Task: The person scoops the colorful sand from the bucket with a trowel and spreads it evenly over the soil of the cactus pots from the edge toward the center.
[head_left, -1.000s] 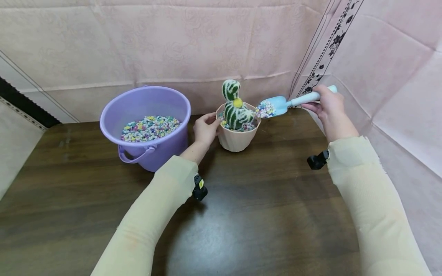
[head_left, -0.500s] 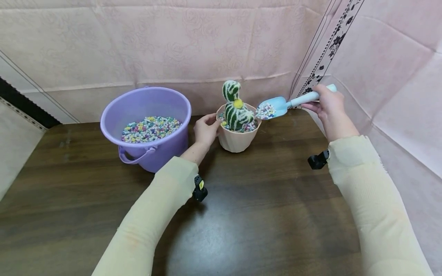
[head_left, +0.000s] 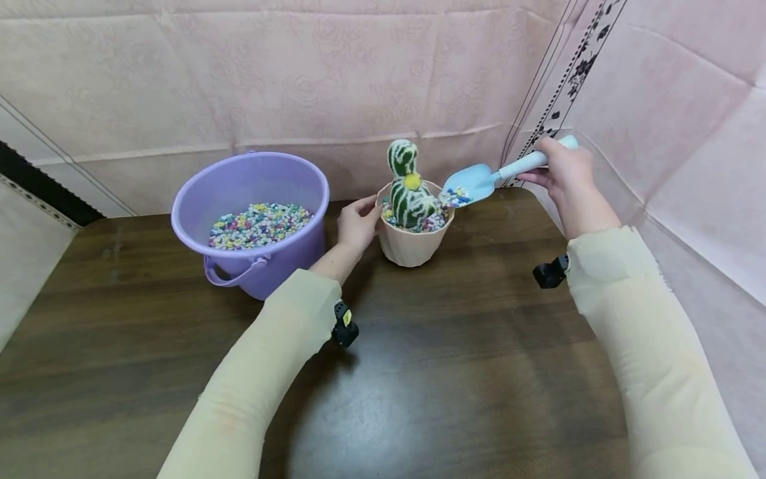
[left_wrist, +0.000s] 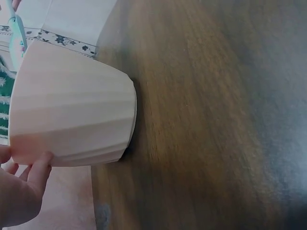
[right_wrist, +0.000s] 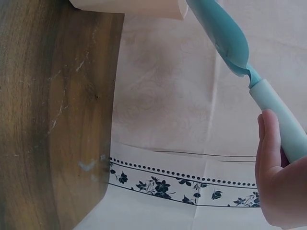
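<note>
A cream faceted flower pot [head_left: 413, 247] stands upright on the table. A green-and-white striped cactus [head_left: 411, 199] with a yellow flower rises from colored pebbles [head_left: 435, 221] inside it. My left hand [head_left: 356, 226] pinches the pot's left rim, and in the left wrist view its fingers [left_wrist: 41, 170] lie on the pot wall. In my right hand [head_left: 571, 176] is the handle of a light blue hand trowel [head_left: 477, 178]. Its blade tilts down over the pot's right rim with some pebbles on it. The right wrist view shows the blade's underside.
A purple bucket [head_left: 287, 259], partly filled with multicolored pebbles [head_left: 260, 226], stands left of the pot. Behind is a pink cloth-covered wall [head_left: 269, 80], and another closes off the right side. The wooden table [head_left: 419, 372] extends toward me.
The trowel's blade has tipped further down toward the pot, and fewer pebbles lie on it. My right hand has risen slightly, while the left keeps its hold on the rim.
</note>
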The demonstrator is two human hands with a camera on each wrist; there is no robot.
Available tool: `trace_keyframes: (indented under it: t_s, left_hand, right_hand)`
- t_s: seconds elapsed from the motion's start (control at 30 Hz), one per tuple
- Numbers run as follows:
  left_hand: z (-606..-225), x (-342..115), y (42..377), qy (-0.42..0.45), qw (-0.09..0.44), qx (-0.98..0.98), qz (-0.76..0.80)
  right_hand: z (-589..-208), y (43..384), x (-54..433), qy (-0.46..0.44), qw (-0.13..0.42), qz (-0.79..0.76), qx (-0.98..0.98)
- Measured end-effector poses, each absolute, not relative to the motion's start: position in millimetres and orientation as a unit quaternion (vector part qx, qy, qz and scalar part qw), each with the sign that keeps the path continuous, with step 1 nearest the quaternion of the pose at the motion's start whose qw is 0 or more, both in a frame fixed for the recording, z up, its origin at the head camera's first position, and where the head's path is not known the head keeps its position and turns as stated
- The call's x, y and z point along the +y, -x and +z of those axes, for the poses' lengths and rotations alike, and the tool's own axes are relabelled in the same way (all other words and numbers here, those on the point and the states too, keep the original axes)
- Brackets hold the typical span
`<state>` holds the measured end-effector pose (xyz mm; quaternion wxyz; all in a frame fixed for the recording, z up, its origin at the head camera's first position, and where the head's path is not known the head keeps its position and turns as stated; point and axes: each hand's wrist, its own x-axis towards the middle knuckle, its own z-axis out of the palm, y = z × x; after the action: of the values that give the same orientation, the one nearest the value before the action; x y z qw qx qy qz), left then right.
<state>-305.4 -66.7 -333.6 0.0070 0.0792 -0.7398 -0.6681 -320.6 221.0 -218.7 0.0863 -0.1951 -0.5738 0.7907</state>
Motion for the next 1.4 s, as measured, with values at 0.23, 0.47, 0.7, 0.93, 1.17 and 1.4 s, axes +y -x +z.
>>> trace_keyframes:
  t_s: [0.23, 0.47, 0.7, 0.93, 1.17, 1.4]
  left_hand:
    - [-333.5, -67.2, 299.1, -0.082, 0.002, -0.730, -0.678]
    - [-336.1, -66.5, 298.2, -0.084, 0.005, -0.730, -0.678]
    - [-336.7, -66.8, 298.6, -0.079, 0.005, -0.735, -0.674]
    - [-335.0, -66.5, 297.4, -0.079, 0.007, -0.742, -0.665]
    - [-334.9, -65.8, 297.9, -0.081, 0.008, -0.748, -0.659]
    - [-335.5, -65.8, 298.6, -0.082, 0.020, -0.749, -0.658]
  right_hand:
    - [-214.1, 320.2, 218.4, 0.176, 0.086, 0.771, -0.605]
    - [-211.8, 320.7, 212.5, 0.167, 0.085, 0.754, -0.629]
    - [-206.0, 318.1, 210.2, 0.139, 0.079, 0.743, -0.650]
    - [-198.5, 313.8, 206.4, 0.120, 0.092, 0.747, -0.647]
    - [-197.5, 310.1, 206.5, 0.128, 0.090, 0.749, -0.644]
    - [-197.7, 307.6, 208.0, 0.127, 0.094, 0.753, -0.639]
